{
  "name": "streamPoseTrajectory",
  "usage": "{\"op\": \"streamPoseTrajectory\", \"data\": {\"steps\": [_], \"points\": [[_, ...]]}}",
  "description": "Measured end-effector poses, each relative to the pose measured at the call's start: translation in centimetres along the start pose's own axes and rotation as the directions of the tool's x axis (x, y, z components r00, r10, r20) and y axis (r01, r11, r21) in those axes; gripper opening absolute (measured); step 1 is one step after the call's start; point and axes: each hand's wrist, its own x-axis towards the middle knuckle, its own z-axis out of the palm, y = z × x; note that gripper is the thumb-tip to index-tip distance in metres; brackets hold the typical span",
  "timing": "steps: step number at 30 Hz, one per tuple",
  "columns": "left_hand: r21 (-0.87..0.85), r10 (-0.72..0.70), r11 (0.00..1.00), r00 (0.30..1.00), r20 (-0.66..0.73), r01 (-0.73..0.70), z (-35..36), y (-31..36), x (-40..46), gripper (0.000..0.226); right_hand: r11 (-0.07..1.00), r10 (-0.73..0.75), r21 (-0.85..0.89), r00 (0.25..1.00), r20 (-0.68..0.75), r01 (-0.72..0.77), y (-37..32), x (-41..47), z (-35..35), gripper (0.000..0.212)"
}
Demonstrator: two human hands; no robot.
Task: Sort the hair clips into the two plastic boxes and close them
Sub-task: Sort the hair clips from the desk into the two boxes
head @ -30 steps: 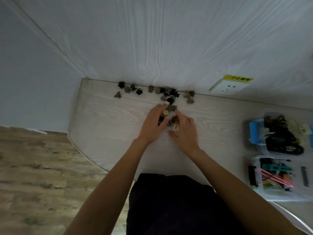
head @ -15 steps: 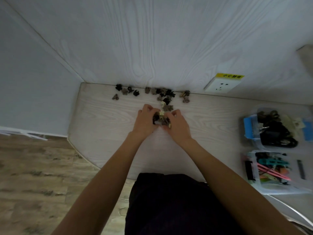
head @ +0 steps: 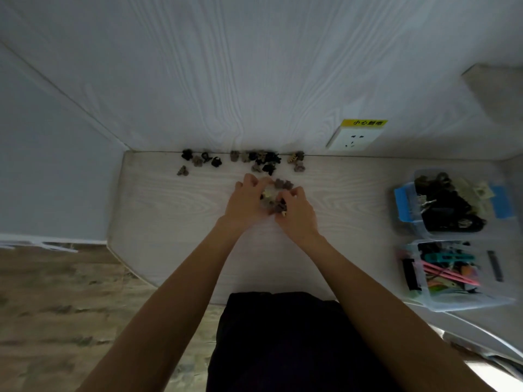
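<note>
My left hand (head: 244,203) and my right hand (head: 297,212) are cupped together in the middle of the pale wooden table (head: 169,210), fingers curled round a small heap of claw hair clips (head: 273,200) in brown, cream and black. More small dark and brown clips (head: 263,162) lie scattered along the wall behind my hands. At the right stand two open clear plastic boxes: the far box (head: 407,205), with blue latches, holds dark claw clips; the near box (head: 416,295) holds colourful flat clips.
A white wall socket (head: 353,138) with a yellow label sits on the wall above the table's back edge. The table's left edge drops to a wooden floor (head: 56,292). A black clip (head: 495,265) lies to the right of the near box.
My hands have gone from flat over the loose clips to cupped together around them, gathering the heap between the palms. The view has shifted slightly.
</note>
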Motion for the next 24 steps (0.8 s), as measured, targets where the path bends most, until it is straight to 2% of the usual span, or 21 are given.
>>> {"op": "streamPoseTrajectory", "data": {"steps": [3, 7, 12, 14, 16, 20, 22, 24], "points": [[0.083, 0.012, 0.996, 0.999, 0.030, -0.015, 0.3, 0.8, 0.5, 0.056, 0.999, 0.046, 0.016, 0.999, -0.030, -0.045, 0.9, -0.2, -0.4, 0.025], [0.087, -0.014, 0.996, 0.998, 0.057, 0.009, 0.6, 1.3, 0.3, 0.052, 0.993, 0.090, 0.086, 0.994, -0.063, -0.084, 2.9, -1.3, -0.9, 0.021], [0.078, -0.054, 0.996, 0.998, 0.013, 0.053, 1.2, 1.8, -0.7, 0.045, 0.926, 0.148, 0.356, 0.988, -0.039, -0.125, 4.2, -2.9, -2.1, 0.027], [0.061, -0.057, 0.996, 0.998, -0.005, 0.058, 1.5, 1.9, -0.8, 0.043, 0.882, 0.121, 0.463, 0.992, -0.038, -0.090, 4.3, -4.1, -3.7, 0.027], [0.010, -0.054, 0.998, 0.998, -0.011, 0.054, 2.0, 2.1, -1.0, 0.043, 0.855, 0.096, 0.517, 0.988, -0.120, -0.020, 4.9, -5.4, -6.0, 0.027], [-0.135, -0.061, 0.989, 0.998, -0.010, 0.059, 2.9, 3.9, -1.3, 0.035, 0.893, 0.150, 0.449, 0.915, -0.373, 0.036, 8.9, -8.3, -12.2, 0.029], [-0.203, -0.069, 0.977, 0.998, -0.011, 0.065, 3.0, 5.3, -1.4, 0.033, 0.940, 0.202, 0.337, 0.872, -0.445, -0.046, 11.2, -9.2, -14.9, 0.030], [-0.269, 0.014, 0.963, 1.000, -0.024, -0.020, 2.7, 7.9, -1.2, 0.028, 0.962, 0.252, 0.218, 0.841, -0.479, -0.164, 13.4, -9.7, -16.8, 0.031]]}}
